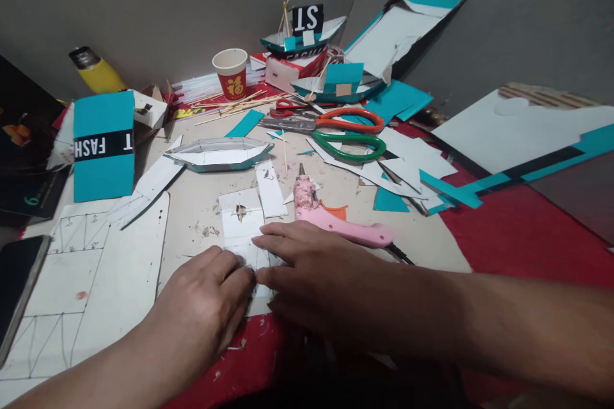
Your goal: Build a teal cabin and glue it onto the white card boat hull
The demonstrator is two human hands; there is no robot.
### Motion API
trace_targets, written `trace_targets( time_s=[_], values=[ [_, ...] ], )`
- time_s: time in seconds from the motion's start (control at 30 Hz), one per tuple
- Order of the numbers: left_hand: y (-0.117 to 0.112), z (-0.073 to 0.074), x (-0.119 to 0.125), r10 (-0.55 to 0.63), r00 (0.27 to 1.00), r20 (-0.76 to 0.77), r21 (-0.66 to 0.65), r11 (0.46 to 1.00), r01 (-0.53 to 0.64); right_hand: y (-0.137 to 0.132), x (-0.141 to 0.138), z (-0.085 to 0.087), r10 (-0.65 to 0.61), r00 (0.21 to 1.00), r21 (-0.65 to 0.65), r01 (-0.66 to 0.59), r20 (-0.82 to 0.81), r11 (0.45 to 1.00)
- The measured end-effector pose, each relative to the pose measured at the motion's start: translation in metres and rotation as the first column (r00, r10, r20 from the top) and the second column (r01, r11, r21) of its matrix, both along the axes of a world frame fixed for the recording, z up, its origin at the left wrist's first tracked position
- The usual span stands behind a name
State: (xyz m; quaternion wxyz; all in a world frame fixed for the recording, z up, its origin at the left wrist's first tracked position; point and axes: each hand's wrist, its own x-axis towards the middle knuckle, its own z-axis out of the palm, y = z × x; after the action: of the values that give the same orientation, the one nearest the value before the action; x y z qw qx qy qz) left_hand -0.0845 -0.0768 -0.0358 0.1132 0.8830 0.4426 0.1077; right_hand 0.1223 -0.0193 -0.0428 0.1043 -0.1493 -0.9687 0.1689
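Note:
My left hand [211,303] and my right hand [307,271] both press on a small white card piece [242,223] lying on the tan work board [192,204]. The left fingers are curled with their tips on the card's near edge. Flat on the card lie the right fingers, stretched out toward the left. A pink glue gun [336,220] rests just behind my right hand. A white paper boat [218,154] with teal edges sits farther back.
Orange and green scissors [348,131] lie mid-table among white and teal card scraps. A teal box [103,146] stands at left, a marked white sheet [91,281] and a phone [19,281] near left. Paper cup [231,73], skewers and finished boats [307,35] at the back.

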Motion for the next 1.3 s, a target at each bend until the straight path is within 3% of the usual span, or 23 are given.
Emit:
trace_targets(
  time_s=[0.27, 0.57, 0.7, 0.87, 1.0, 1.07, 1.2, 1.3],
  values=[
    [-0.002, -0.001, -0.002, 0.005, 1.0, -0.019, -0.006, 1.0, -0.005, 0.001, 0.0, -0.002, 0.002, 1.0, -0.033, -0.003, -0.003, 0.999],
    [-0.004, -0.004, -0.001, -0.006, 1.0, -0.016, 0.004, 1.0, 0.006, 0.0, -0.001, -0.005, 0.04, 0.999, 0.045, -0.042, 0.033, 0.998],
    [-0.003, 0.002, -0.005, 0.01, 0.996, 0.085, -0.032, 0.999, -0.008, 0.0, -0.002, -0.002, 0.068, 0.995, 0.08, -0.074, 0.071, 0.994],
    [-0.001, 0.012, -0.024, 0.193, 0.963, 0.187, -0.076, 0.98, -0.182, 0.0, 0.0, 0.002, 0.068, 0.994, 0.056, -0.073, 0.09, 0.996],
    [-0.005, 0.012, -0.04, 0.316, 0.931, 0.182, 0.015, 0.946, -0.324, -0.001, 0.0, 0.002, 0.045, 0.994, 0.053, -0.051, 0.103, 0.997],
    [-0.011, 0.009, -0.041, 0.281, 0.945, 0.168, 0.068, 0.953, -0.296, -0.001, 0.0, 0.002, 0.046, 0.994, 0.049, -0.051, 0.099, 0.997],
    [-0.021, -0.001, -0.033, 0.079, 0.991, 0.111, 0.089, 0.992, -0.09, -0.001, 0.0, 0.002, 0.049, 0.993, 0.056, -0.055, 0.106, 0.997],
    [-0.023, -0.011, -0.027, 0.014, 0.997, 0.081, 0.098, 0.995, -0.022, -0.001, 0.0, 0.002, 0.044, 0.994, 0.075, -0.052, 0.104, 0.996]
  ],
)
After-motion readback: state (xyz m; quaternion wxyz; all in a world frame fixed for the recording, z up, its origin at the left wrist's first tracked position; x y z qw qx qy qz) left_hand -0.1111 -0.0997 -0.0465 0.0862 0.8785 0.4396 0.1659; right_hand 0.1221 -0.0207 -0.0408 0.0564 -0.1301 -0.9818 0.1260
